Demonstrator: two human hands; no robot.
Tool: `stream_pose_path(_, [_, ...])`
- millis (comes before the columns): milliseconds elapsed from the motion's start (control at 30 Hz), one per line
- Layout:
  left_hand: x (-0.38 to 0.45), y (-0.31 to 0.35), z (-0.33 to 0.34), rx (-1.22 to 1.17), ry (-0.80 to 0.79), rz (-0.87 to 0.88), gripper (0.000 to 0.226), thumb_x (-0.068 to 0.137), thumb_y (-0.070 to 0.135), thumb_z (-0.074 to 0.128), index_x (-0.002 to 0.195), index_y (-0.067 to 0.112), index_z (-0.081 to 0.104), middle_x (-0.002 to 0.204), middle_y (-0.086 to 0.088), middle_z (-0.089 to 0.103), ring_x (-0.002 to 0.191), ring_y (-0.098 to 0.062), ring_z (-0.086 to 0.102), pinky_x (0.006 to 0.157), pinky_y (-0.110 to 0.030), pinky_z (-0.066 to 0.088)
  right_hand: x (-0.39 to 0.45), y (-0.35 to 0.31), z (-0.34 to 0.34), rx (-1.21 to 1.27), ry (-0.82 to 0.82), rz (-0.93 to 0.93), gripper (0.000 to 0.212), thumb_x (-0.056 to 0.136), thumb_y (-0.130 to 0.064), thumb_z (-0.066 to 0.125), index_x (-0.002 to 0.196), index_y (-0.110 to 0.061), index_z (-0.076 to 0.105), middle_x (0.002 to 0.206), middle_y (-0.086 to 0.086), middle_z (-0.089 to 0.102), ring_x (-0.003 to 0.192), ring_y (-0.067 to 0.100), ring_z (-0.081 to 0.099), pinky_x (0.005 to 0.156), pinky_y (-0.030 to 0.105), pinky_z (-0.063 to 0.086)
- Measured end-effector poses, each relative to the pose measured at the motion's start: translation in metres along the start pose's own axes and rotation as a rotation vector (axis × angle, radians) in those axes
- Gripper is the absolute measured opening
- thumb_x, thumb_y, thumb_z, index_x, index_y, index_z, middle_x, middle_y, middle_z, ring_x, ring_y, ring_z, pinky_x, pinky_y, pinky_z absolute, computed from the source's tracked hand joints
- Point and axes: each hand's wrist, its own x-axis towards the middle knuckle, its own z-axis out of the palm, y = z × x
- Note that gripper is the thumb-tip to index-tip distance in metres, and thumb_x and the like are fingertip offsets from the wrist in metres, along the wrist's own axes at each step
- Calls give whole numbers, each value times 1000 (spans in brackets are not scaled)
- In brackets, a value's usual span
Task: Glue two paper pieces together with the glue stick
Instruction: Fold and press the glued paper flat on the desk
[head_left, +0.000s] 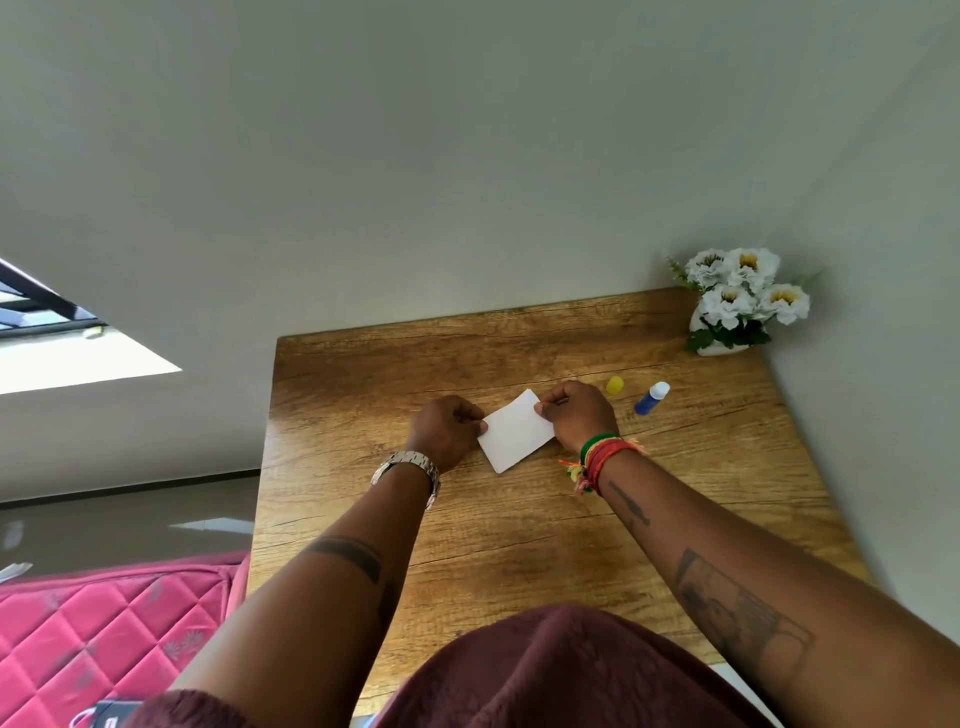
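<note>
A white paper piece (515, 432) lies tilted on the wooden table (519, 530), near its middle. My left hand (445, 430) pinches the paper's left corner. My right hand (576, 410) pinches its upper right edge. Whether one sheet or two stacked sheets lie there I cannot tell. The blue glue stick (650, 399) with a white tip lies on its side just right of my right hand. Its yellow cap (615, 385) stands apart, between the hand and the stick.
A white vase of white flowers (737, 304) stands in the table's far right corner against the wall. The wall runs along the table's far and right edges. A pink quilted mattress (104, 623) lies on the floor to the left.
</note>
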Motion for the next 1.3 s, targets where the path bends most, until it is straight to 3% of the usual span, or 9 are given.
stream_pose_path(233, [-2,6,3,123,14,26,13,89,21,75,83,30,68,93,5,73,89,-16,70,81,-42,63,-1,-2,2,-17,22,3,9,90,-23,73,84,-22,68,104,3,73,92,21,62,76,30,46])
stream_pose_path(433, [-2,8,4,171,27,31,15,89,21,74,80,31,66,94,5,73,89,-16,67,72,-32,58,-4,0,11,-30,63,10,9,91,-23,70,83,-23,66,103,2,73,91,21,62,74,28,43])
stream_pose_path(633, [-1,12,3,199,11,12,14,89,21,73,78,29,68,95,2,75,89,-17,68,78,-38,61,-4,4,21,-60,138,1,6,93,-23,69,87,-22,68,104,2,73,95,24,66,74,30,49])
stream_pose_path(867, [-2,18,5,252,24,8,4,89,21,70,89,24,71,103,0,74,91,-19,64,67,-27,46,-1,10,31,-133,164,-43,3,94,-26,65,93,-23,66,110,5,68,103,29,64,84,41,56])
stream_pose_path(1133, [-4,21,8,293,51,11,3,91,18,66,94,18,67,108,-6,72,99,-27,65,71,-30,47,4,17,34,-245,152,-132,8,96,-29,62,101,-24,57,112,7,63,104,31,61,84,43,54])
stream_pose_path(1300, [-15,14,18,285,201,59,18,92,20,67,105,12,57,109,-14,63,92,-33,62,69,-39,51,8,23,33,-366,120,-225,11,99,-31,57,106,-25,50,110,8,61,100,31,61,77,41,54])
